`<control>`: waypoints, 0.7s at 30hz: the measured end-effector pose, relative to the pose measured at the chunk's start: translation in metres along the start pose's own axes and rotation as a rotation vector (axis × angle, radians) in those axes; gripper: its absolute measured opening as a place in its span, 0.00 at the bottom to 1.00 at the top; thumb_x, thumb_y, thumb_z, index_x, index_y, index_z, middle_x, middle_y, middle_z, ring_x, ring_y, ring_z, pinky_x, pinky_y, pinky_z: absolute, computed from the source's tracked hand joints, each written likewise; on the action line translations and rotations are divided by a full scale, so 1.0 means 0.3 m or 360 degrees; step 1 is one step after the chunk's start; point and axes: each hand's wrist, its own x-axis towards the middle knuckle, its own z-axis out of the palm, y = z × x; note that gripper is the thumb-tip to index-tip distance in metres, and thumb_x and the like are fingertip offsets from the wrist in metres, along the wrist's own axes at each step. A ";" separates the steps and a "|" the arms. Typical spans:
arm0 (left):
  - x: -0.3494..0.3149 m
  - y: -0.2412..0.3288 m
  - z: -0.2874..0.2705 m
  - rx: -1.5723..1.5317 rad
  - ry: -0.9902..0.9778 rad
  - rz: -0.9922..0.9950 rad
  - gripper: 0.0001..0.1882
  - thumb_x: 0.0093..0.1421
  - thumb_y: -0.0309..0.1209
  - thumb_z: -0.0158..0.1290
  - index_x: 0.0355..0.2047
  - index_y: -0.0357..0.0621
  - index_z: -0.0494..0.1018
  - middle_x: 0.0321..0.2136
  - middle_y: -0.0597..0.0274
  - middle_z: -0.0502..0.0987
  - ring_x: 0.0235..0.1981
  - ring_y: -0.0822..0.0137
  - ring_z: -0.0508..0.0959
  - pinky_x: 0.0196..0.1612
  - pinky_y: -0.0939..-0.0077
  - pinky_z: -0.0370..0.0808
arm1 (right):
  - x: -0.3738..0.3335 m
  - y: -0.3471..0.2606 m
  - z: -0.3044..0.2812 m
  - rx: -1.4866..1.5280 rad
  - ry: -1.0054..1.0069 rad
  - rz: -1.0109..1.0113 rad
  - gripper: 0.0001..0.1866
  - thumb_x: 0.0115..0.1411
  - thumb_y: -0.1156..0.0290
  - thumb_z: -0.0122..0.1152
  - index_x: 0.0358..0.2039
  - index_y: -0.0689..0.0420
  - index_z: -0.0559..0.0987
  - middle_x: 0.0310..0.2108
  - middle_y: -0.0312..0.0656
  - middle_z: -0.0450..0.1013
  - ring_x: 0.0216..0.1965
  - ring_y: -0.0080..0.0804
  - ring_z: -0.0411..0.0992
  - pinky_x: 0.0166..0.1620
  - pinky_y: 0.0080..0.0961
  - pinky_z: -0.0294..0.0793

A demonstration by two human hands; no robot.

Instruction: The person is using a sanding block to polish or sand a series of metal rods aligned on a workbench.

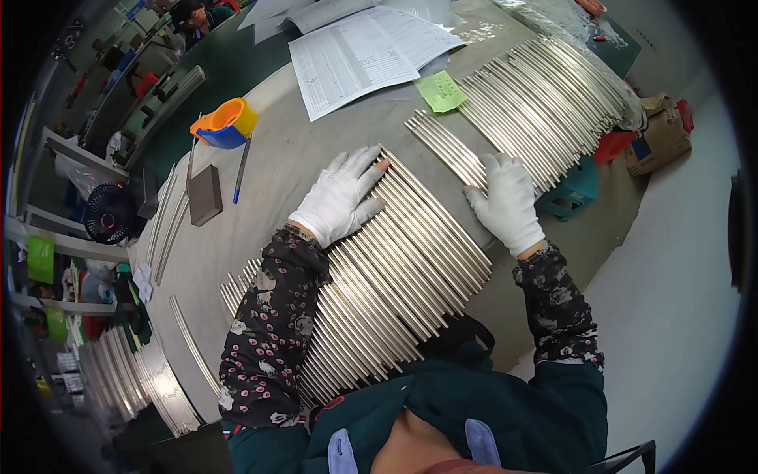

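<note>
A wide row of silvery metal rods (379, 284) lies side by side on the grey table in front of me. My left hand (335, 197), in a white glove with a bare fingertip, rests at the far ends of this row, fingers spread. To the right, a small group of rods (446, 146) lies apart from both larger rows. My white-gloved right hand (508, 204) is closed over its near end, thumb on one side and fingers on the other. A second large row of rods (545, 103) stretches to the far right. My left forearm hides part of the front row.
Printed sheets (355, 59) and a green note (440, 92) lie at the back. Left are tape rolls (227, 122), a blue pen (242, 170), a dark block (205, 195) and loose rods (170, 221). A teal stool (570, 193) and carton (659, 138) stand right. Another person (197, 20) sits far left.
</note>
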 end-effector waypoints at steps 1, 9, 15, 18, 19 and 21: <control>0.007 0.002 0.003 -0.0006 -0.0004 0.0010 0.31 0.62 0.45 0.45 0.62 0.46 0.56 0.64 0.47 0.53 0.63 0.42 0.55 0.65 0.50 0.51 | -0.027 0.001 -0.005 0.0047 0.0095 -0.0117 0.24 0.46 0.66 0.68 0.42 0.63 0.72 0.34 0.49 0.69 0.38 0.47 0.68 0.41 0.39 0.69; 0.106 0.037 -0.044 -0.0056 0.0120 0.0056 0.34 0.61 0.49 0.47 0.62 0.45 0.56 0.64 0.43 0.52 0.64 0.42 0.54 0.65 0.54 0.53 | -0.204 0.028 -0.076 0.0755 0.0156 -0.0196 0.23 0.52 0.67 0.62 0.48 0.63 0.71 0.42 0.48 0.70 0.43 0.45 0.67 0.46 0.34 0.67; 0.202 0.004 0.025 -0.0171 0.0147 -0.0025 0.32 0.60 0.44 0.48 0.61 0.44 0.58 0.63 0.43 0.55 0.63 0.42 0.57 0.65 0.58 0.54 | -0.380 -0.007 0.054 0.1694 0.0745 0.0587 0.33 0.67 0.47 0.38 0.61 0.61 0.60 0.58 0.44 0.62 0.60 0.34 0.60 0.60 0.34 0.58; 0.205 -0.018 0.042 -0.0216 0.0119 0.0052 0.31 0.61 0.43 0.47 0.62 0.44 0.58 0.62 0.42 0.56 0.63 0.43 0.57 0.66 0.58 0.53 | -0.386 -0.049 0.139 0.1825 0.0975 0.0627 0.35 0.66 0.46 0.39 0.61 0.62 0.59 0.60 0.48 0.60 0.61 0.38 0.58 0.64 0.37 0.53; 0.204 -0.024 0.037 -0.0292 0.0114 0.0083 0.30 0.62 0.41 0.46 0.62 0.44 0.58 0.63 0.43 0.56 0.64 0.44 0.56 0.66 0.59 0.53 | -0.372 -0.073 0.143 0.1821 0.0981 0.0639 0.35 0.66 0.46 0.39 0.61 0.62 0.59 0.60 0.48 0.60 0.61 0.38 0.58 0.64 0.37 0.53; 0.198 -0.012 0.040 -0.0367 0.0058 0.0094 0.29 0.62 0.40 0.46 0.63 0.46 0.57 0.63 0.44 0.56 0.64 0.47 0.56 0.66 0.61 0.52 | -0.347 -0.107 0.138 0.1923 0.0960 0.0731 0.34 0.67 0.48 0.38 0.61 0.66 0.58 0.60 0.50 0.57 0.62 0.43 0.56 0.64 0.39 0.52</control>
